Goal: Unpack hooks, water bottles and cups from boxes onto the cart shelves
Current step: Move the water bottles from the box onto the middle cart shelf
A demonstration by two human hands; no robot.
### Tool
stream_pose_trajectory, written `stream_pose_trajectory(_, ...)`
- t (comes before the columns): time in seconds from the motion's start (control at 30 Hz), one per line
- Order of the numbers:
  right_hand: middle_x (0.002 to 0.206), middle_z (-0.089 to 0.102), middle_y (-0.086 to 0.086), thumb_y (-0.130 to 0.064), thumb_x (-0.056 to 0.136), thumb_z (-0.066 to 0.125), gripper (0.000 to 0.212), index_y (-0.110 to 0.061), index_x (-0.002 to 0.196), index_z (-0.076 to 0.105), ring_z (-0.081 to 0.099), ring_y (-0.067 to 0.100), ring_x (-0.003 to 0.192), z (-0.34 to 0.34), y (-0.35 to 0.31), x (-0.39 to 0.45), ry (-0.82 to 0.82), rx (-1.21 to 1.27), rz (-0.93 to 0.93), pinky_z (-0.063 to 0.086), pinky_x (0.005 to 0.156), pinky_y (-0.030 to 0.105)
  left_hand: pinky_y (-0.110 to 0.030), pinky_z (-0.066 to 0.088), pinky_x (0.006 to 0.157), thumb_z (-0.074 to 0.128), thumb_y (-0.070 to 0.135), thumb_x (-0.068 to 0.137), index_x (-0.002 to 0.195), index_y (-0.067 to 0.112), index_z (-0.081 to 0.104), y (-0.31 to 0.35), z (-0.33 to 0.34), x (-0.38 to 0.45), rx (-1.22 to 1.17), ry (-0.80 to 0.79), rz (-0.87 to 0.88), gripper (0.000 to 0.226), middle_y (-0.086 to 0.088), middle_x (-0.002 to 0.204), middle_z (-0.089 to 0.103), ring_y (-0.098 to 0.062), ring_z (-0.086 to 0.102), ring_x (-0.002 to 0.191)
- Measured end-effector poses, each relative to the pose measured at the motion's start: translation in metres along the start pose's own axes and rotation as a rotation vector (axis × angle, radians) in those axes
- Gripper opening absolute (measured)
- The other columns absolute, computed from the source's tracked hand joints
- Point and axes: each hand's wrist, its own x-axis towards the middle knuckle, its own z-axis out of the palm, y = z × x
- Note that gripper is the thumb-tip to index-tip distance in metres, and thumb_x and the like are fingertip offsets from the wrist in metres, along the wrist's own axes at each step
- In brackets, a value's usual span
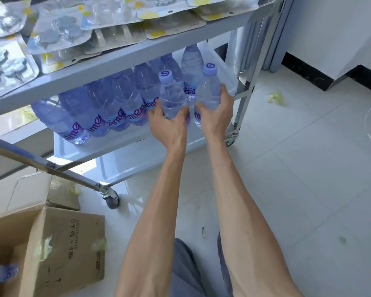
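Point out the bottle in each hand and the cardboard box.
left-hand bottle [172,99]: head view, clear body above the fingers.
right-hand bottle [208,93]: head view, clear body below the cap.
cardboard box [69,249]: head view, printed side wall.

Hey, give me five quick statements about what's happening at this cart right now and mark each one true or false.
1. Each hand grips one water bottle: the left hand holds the left bottle and the right hand holds the right bottle. True.
2. The held bottles have their caps off. False: both carry purple caps.
3. A row of bottles already lies on the middle shelf. True.
4. The top shelf is stacked with cups. False: it holds flat blister packs.
5. The cardboard box stands on the cart's bottom shelf. False: it sits open on the floor, left of the arms.
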Motion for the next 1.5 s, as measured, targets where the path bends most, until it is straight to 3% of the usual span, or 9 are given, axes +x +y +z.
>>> stream_pose_trajectory(0.27,0.126,0.058,0.015,-0.007,0.074,0.078,0.063,-0.002,0.132,0.053,0.056,0.025,0.116,0.008,0.003,0.064,-0.070,-0.003,-0.029,0.048,0.095,0.036,-0.037,0.052,0.088,0.086,0.031,0.062,0.112,0.019,0.068,0.005,0.055,0.008,-0.001,0.110,0.054,0.054,-0.002,0.105,0.061,-0.018,0.061,0.099)
stream_pose_trajectory(0.4,0.127,0.058,0.017,-0.004,0.075,0.070,0.055,0.000,0.127,0.054,0.055,0.027,0.116,0.008,0.007,0.099,-0.041,0.024,-0.048,0.046,0.099,0.044,-0.010,0.044,0.080,0.088,0.027,0.061,0.121,0.013,0.066,0.004,0.075,0.007,-0.001,0.131,0.098,0.065,-0.005,0.104,0.057,-0.011,0.057,0.093)
stream_pose_trajectory(0.63,0.146,0.047,0.011,0.009,0.080,0.057,0.069,-0.003,0.146,0.039,0.044,0.023,0.135,0.022,0.017,0.141,-0.158,0.109,-0.098,0.037,0.108,0.018,-0.023,0.047,0.089,0.087,0.020,0.066,0.126,0.012,0.063,0.010,0.108,0.013,0.023,0.158,0.076,0.066,-0.010,0.110,0.056,-0.015,0.055,0.097)
stream_pose_trajectory(0.77,0.151,0.041,0.010,0.007,0.084,0.057,0.070,-0.004,0.149,0.035,0.039,0.024,0.139,0.024,0.027,0.152,-0.175,0.118,-0.140,0.035,0.113,0.027,-0.021,0.044,0.094,0.088,0.020,0.067,0.132,0.009,0.059,0.005,0.123,0.015,0.039,0.186,0.068,0.072,-0.011,0.118,0.054,-0.022,0.056,0.107)
stream_pose_trajectory(0.97,0.149,0.044,0.009,-0.007,0.091,0.064,0.066,-0.005,0.149,0.033,0.044,0.020,0.135,0.026,0.044,0.162,-0.213,0.130,-0.171,0.030,0.092,-0.005,0.001,0.030,0.089,0.088,0.015,0.069,0.138,0.003,0.054,0.001,0.149,0.018,-0.042,0.296,0.092,0.078,-0.001,0.115,0.044,-0.020,0.052,0.112)
stream_pose_trajectory(1.07,0.148,0.044,0.008,-0.017,0.095,0.063,0.064,-0.007,0.150,0.031,0.046,0.015,0.131,0.027,0.048,0.157,-0.224,0.155,-0.131,0.036,0.092,-0.001,-0.004,0.035,0.087,0.086,0.013,0.072,0.139,0.005,0.052,-0.001,0.159,0.014,-0.075,0.355,0.087,0.075,-0.010,0.116,0.046,-0.025,0.052,0.111)
stream_pose_trajectory(1.2,0.149,0.042,0.007,-0.021,0.097,0.060,0.067,-0.010,0.153,0.025,0.044,0.020,0.135,0.031,0.051,0.147,-0.237,0.220,-0.078,0.042,0.110,0.032,-0.005,0.036,0.085,0.086,0.022,0.070,0.137,0.011,0.052,-0.006,0.157,0.015,0.008,0.377,0.097,0.075,-0.009,0.117,0.051,-0.023,0.053,0.110)
stream_pose_trajectory(1.3,0.133,0.052,-0.001,-0.028,0.094,0.065,0.063,-0.010,0.146,0.034,0.055,0.011,0.116,0.030,0.058,0.151,-0.229,0.214,0.008,0.047,0.091,0.013,-0.025,0.045,0.081,0.083,0.032,0.070,0.121,0.015,0.059,-0.022,0.143,0.011,0.156,0.338,0.086,0.058,-0.003,0.111,0.059,-0.021,0.057,0.103)
stream_pose_trajectory(1.5,0.123,0.051,-0.006,-0.030,0.094,0.065,0.058,-0.012,0.141,0.038,0.054,0.005,0.105,0.030,0.065,0.157,-0.239,0.174,-0.002,0.042,0.076,-0.002,-0.018,0.033,0.072,0.084,0.038,0.069,0.104,0.017,0.063,-0.029,0.145,0.021,0.160,0.350,-0.013,0.046,0.006,0.096,0.065,-0.016,0.060,0.089)
